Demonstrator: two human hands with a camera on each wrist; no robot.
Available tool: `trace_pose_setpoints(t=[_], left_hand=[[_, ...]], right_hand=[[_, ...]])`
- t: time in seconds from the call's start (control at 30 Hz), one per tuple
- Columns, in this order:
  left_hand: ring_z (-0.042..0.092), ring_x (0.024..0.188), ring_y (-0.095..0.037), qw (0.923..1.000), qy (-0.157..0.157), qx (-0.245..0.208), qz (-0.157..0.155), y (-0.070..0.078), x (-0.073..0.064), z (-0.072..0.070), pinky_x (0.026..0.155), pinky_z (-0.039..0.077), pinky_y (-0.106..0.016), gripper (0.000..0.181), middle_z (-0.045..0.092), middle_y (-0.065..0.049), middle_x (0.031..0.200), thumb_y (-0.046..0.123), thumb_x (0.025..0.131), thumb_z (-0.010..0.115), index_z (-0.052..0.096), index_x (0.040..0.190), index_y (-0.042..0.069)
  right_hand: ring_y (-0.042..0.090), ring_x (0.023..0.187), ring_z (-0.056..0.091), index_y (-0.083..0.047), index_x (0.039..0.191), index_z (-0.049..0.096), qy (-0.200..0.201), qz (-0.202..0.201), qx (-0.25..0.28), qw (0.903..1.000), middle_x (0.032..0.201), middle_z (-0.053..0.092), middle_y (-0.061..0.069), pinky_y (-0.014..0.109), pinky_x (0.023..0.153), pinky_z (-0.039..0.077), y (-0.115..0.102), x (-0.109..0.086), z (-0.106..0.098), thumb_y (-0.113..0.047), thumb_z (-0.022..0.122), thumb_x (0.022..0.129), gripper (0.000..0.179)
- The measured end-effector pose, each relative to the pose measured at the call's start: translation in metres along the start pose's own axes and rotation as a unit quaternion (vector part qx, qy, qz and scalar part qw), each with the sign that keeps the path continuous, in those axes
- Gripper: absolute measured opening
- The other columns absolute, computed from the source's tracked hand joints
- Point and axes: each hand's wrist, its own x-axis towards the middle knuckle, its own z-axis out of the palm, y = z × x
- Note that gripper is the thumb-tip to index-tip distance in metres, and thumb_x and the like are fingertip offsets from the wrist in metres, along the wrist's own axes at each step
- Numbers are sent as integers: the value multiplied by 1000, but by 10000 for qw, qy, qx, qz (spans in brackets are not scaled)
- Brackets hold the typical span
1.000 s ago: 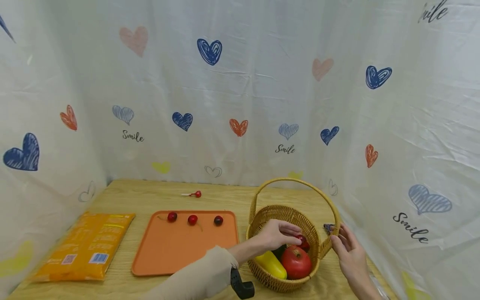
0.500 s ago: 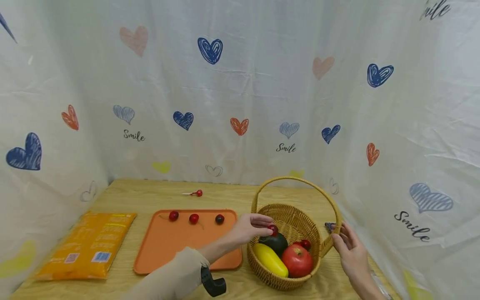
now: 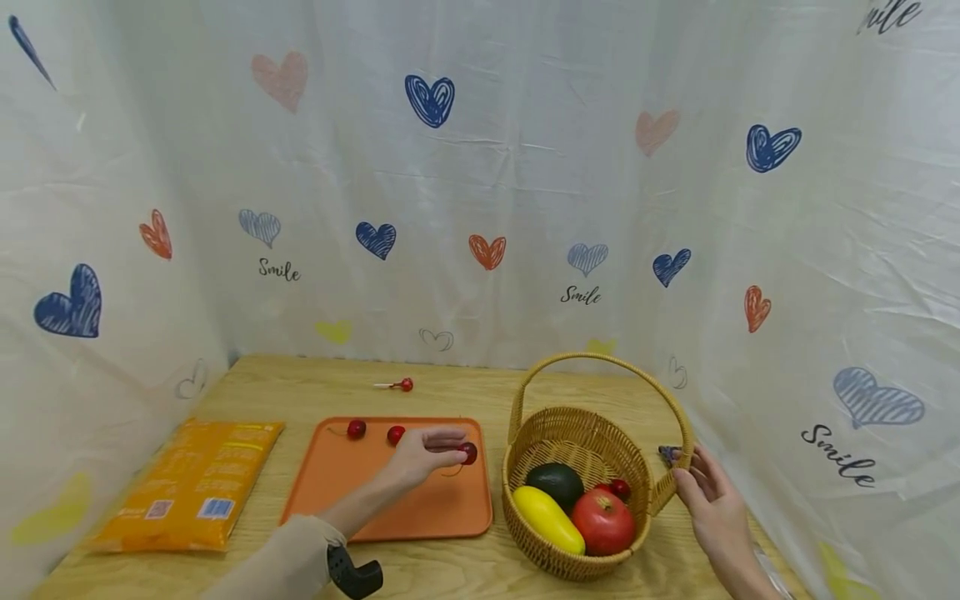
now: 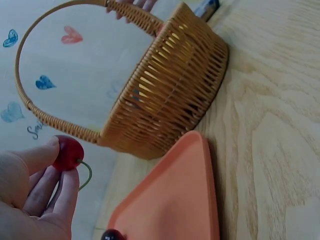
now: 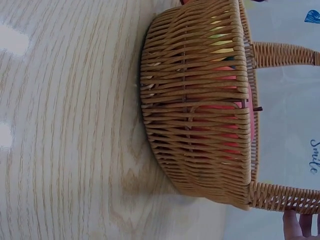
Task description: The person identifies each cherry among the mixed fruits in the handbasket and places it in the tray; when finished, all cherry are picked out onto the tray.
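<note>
In the head view my left hand is over the orange tray, pinching a dark red cherry. The left wrist view shows this cherry between thumb and fingertips, its green stem hanging free. Two cherries, one here and one here, lie along the tray's far side; another dark cherry shows in the left wrist view. My right hand holds the handle of the wicker basket low on its right side. Inside are an avocado, a yellow fruit, a pomegranate and a cherry.
A red lollipop lies behind the tray. The orange packet is flat on the table at the left. Beside the basket handle is a small dark blue object, partly hidden. A curtain with printed hearts encloses the table.
My left hand has moved left from inside the basket to above the tray, bringing a cherry out with it. The right hand keeps its hold on the handle.
</note>
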Motion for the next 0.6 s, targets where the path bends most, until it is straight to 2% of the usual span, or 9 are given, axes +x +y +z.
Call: trace_pose_setpoints(t=[0.13, 0.27, 0.43, 0.6], left_hand=[[60, 107, -29, 9999, 76, 97, -51, -2, -2, -6, 84, 52, -36, 42, 63, -18, 117, 12, 87, 70, 59, 123, -5], [59, 108, -30, 9998, -8, 167, -51, -8, -1, -7, 85, 51, -36, 43, 63, -18, 116, 13, 86, 70, 59, 123, -5], [60, 106, -29, 9991, -111, 364, -197, -25, 0, -7, 84, 52, -36, 45, 65, -16, 113, 16, 85, 72, 60, 122, -7], [62, 101, -27, 9973, -35, 511, -528, -45, -2, -8, 81, 53, -35, 43, 67, -15, 107, 13, 83, 73, 61, 119, -8]], right_hand=[[-14, 104, 35, -3, 151, 13, 16, 24, -39, 10000, 143, 25, 19, 4, 80, 41, 0, 0, 0, -30, 48, 99, 68], [-12, 106, 35, -2, 151, 12, 10, 52, -46, 10000, 144, 24, 21, 4, 80, 40, 1, -1, -1, -30, 47, 100, 68], [-14, 105, 36, -1, 151, 13, 24, -34, -25, 10000, 143, 26, 20, 4, 80, 41, 1, -1, 0, -30, 48, 100, 68], [-19, 100, 39, 1, 150, 15, 34, -205, 124, 9997, 138, 30, 17, 6, 80, 42, 1, 0, 2, -27, 49, 99, 67]])
